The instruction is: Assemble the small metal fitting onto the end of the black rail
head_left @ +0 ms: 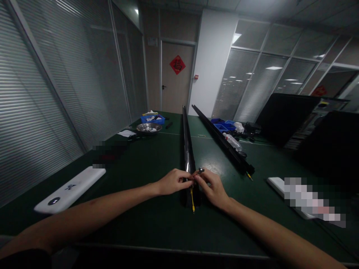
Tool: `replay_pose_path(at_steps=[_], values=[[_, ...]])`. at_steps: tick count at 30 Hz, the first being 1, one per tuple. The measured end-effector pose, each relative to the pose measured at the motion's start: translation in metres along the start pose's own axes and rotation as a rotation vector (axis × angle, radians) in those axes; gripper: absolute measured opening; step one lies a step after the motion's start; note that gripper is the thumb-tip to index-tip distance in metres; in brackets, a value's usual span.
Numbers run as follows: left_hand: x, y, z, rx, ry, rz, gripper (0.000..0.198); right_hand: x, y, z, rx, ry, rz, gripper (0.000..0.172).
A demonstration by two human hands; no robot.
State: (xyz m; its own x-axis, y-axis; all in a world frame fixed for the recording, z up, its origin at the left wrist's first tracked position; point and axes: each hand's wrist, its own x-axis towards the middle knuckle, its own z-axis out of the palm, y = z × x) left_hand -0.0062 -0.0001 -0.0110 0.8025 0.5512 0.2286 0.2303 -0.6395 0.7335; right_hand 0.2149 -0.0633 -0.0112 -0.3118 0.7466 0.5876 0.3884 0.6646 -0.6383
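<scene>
A long black rail (187,145) runs away from me along the green table (157,164). At its near end my left hand (176,182) and my right hand (211,186) meet, fingertips pinched close together over the rail. A small shiny metal piece (201,170) sticks up by the fingers of my right hand; what my left fingertips pinch is too small to tell. Just below the hands, a yellow wire (192,200) with a metal tip hangs out of the rail end.
To the right lies a second black rail (224,144) with a yellow wire end, beside a plastic bottle (232,142) and blue bins (221,127). Back left are a metal bowl (148,128) and blue tray (153,119). White devices lie left (71,189) and right (276,183).
</scene>
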Motion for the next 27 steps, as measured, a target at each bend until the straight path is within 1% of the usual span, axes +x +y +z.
replay_pose_path(at_steps=[5,11,19,27], values=[[0.001,0.004,-0.001,0.007,0.004,0.043,0.030,-0.001,0.004,0.002,0.019,-0.011,-0.019,0.025],[0.001,0.004,-0.001,0.039,0.015,0.022,0.028,0.004,0.007,0.003,0.044,-0.051,0.003,0.027],[0.002,0.003,-0.001,0.053,0.016,0.016,0.027,0.014,0.021,0.002,0.125,-0.116,-0.010,0.032],[0.000,0.005,0.000,0.103,0.022,0.035,0.029,0.023,0.031,0.001,0.123,-0.167,-0.095,0.040]])
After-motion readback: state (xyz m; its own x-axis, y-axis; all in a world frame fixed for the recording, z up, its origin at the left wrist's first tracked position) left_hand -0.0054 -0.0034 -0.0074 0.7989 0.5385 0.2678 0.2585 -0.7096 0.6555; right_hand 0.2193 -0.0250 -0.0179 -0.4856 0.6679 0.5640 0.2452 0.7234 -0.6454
